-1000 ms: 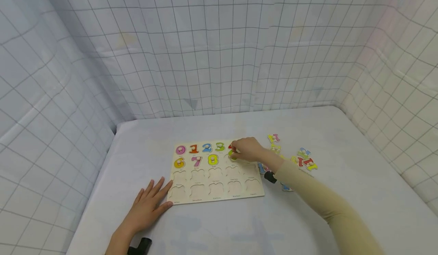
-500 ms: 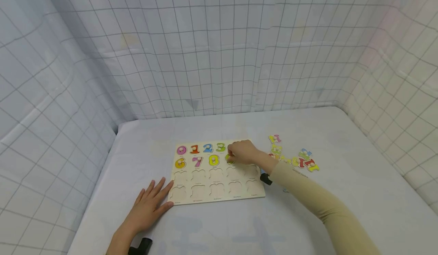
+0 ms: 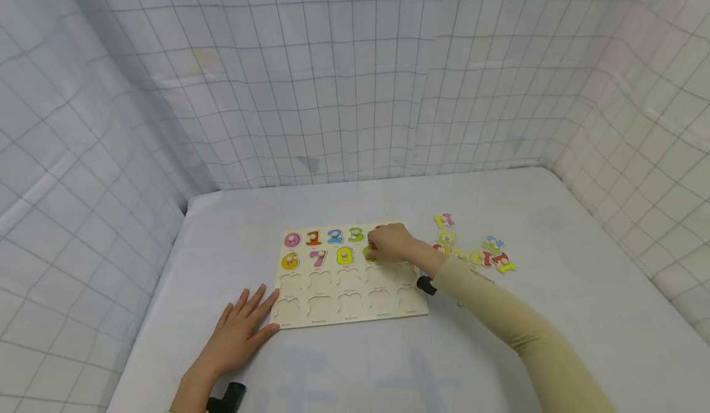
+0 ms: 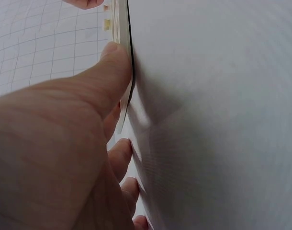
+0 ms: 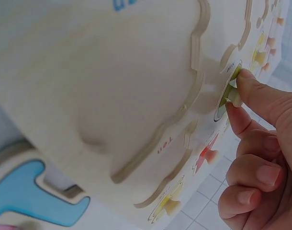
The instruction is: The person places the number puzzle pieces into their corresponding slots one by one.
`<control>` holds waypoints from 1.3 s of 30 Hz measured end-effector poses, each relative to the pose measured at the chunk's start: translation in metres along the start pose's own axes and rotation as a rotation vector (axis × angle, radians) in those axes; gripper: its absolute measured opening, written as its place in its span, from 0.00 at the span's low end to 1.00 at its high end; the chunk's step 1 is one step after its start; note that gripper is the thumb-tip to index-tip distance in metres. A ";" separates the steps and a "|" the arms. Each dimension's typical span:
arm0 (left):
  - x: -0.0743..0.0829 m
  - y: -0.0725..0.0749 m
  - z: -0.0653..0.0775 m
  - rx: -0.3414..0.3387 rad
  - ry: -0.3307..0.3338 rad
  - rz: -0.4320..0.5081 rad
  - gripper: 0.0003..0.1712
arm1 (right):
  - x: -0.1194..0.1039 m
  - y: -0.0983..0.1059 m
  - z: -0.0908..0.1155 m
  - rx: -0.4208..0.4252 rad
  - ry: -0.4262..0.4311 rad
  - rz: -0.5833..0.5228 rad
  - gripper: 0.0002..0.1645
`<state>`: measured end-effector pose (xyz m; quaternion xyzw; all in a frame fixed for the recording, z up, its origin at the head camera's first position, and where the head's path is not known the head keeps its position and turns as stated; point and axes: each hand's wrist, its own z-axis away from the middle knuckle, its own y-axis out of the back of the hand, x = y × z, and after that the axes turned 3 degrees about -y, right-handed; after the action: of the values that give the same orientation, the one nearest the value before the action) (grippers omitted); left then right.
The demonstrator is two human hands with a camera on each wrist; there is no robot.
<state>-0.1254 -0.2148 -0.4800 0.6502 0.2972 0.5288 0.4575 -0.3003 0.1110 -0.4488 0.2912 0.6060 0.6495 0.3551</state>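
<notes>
Green piece point(image 5: 224, 101) pinched by right hand point(image 3: 390, 242), other fingers curled

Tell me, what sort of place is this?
Probably a small curtained-off activity booth: grid-patterned curtains hang on three sides of a white-covered table, which bears a number puzzle board.

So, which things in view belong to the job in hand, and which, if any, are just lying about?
Belong to the job:
puzzle board, touched by the left hand
green piece, pinched by the right hand
number pieces set in the board
probably the loose number pieces right of the board

Apparently only surroundings:
white-covered table
gridded cloth behind it
black device at the left wrist
</notes>
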 end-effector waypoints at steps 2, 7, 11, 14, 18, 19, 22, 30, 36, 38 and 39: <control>0.000 0.000 0.000 -0.005 0.002 -0.001 0.38 | 0.001 -0.001 -0.001 -0.004 -0.008 -0.004 0.17; -0.001 0.000 -0.001 -0.006 0.001 0.002 0.38 | 0.002 -0.003 -0.002 -0.008 -0.021 -0.017 0.18; -0.002 0.000 -0.001 -0.008 0.002 0.007 0.39 | 0.002 -0.003 0.002 -0.009 -0.021 -0.053 0.17; -0.002 -0.001 -0.001 -0.014 0.004 0.009 0.39 | 0.005 -0.003 0.009 0.007 -0.024 -0.094 0.16; -0.002 0.000 0.000 -0.010 0.000 0.006 0.38 | 0.017 -0.001 0.022 0.056 -0.044 -0.156 0.15; -0.002 0.000 0.000 -0.008 -0.002 0.006 0.38 | 0.021 0.000 0.026 0.069 -0.053 -0.169 0.15; -0.001 0.001 -0.001 -0.006 -0.006 0.006 0.38 | 0.038 0.003 0.038 0.097 -0.080 -0.219 0.15; -0.002 0.001 -0.001 -0.012 -0.012 0.001 0.38 | 0.088 0.011 0.077 0.088 -0.240 -0.307 0.18; -0.003 0.001 -0.002 -0.012 -0.018 -0.004 0.39 | 0.108 0.016 0.101 0.138 -0.292 -0.317 0.14; -0.002 0.001 -0.002 -0.012 -0.018 -0.003 0.39 | 0.110 0.014 0.106 0.125 -0.297 -0.328 0.14; -0.002 0.001 -0.002 -0.012 -0.019 -0.002 0.39 | 0.111 0.012 0.108 0.109 -0.300 -0.340 0.14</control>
<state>-0.1277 -0.2168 -0.4803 0.6519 0.2903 0.5241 0.4648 -0.2785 0.2634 -0.4318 0.2970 0.6211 0.4961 0.5290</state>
